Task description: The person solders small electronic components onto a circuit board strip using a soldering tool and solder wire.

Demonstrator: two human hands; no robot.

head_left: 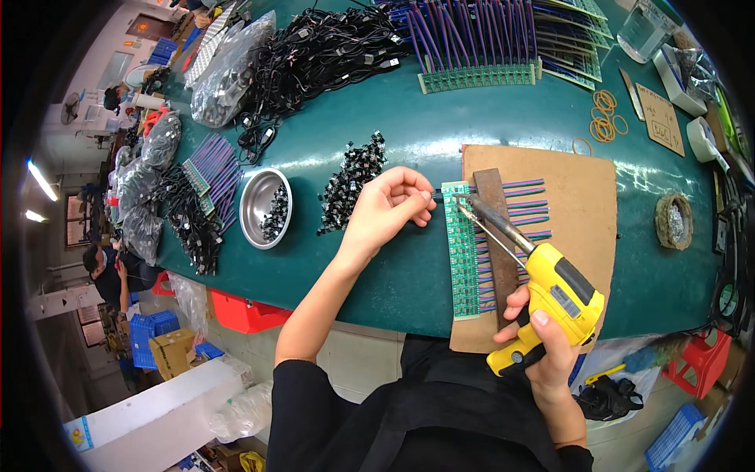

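My right hand point(543, 338) is wrapped round the handle of a yellow soldering gun point(560, 293). Its tip, with a thin feed tube alongside, meets the upper end of a green circuit board strip point(462, 259). My left hand point(393, 203) pinches a small black part point(438, 193) against the board's upper left edge; the fingertips mostly hide it. Rows of purple and blue wires point(528, 211) stick out from the board's right side. A brown metal bar point(497, 267) lies across these wires. Board and bar rest on a cardboard sheet point(586, 204).
Left of my left hand lie a heap of small black parts point(350, 181) and a steel bowl point(248, 208) with more. Black cables point(322, 59) and wired boards point(480, 77) are piled at the back. Rubber bands point(604, 118) and a tip-cleaning pot point(674, 222) sit right. Another person point(114, 271) sits far left.
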